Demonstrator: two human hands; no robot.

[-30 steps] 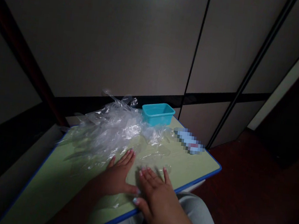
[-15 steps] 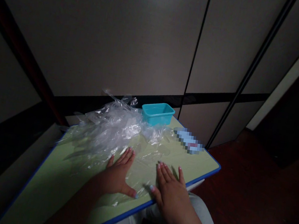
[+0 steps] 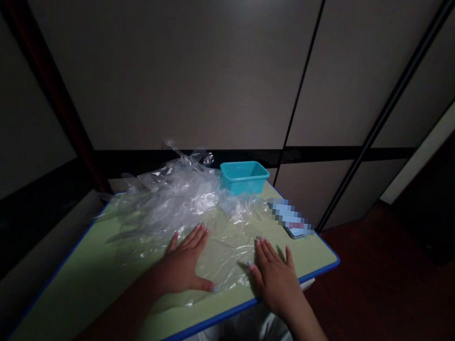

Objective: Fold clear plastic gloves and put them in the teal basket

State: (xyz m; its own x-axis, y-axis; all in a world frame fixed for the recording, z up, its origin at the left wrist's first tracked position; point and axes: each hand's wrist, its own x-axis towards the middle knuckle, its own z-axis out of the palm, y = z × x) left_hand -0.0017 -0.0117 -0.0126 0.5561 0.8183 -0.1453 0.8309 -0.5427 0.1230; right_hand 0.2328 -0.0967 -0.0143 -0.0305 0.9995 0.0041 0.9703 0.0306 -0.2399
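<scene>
A crumpled heap of clear plastic [image 3: 175, 192] covers the far left corner of the worktop [image 3: 81, 296]. Your left hand [image 3: 183, 267] lies palm down just nearer than the heap, flat, its thumb stretched wide. Between your hands, by the near edge, a clear plastic sheet [image 3: 228, 255] lies spread out. A turquoise tub [image 3: 242, 186] stands at the far right corner. Your right hand [image 3: 277, 281], also flat and spread, rests by the sheet's right side. Beyond it, a pixelated light-blue item [image 3: 290, 217] lies along the right edge.
</scene>
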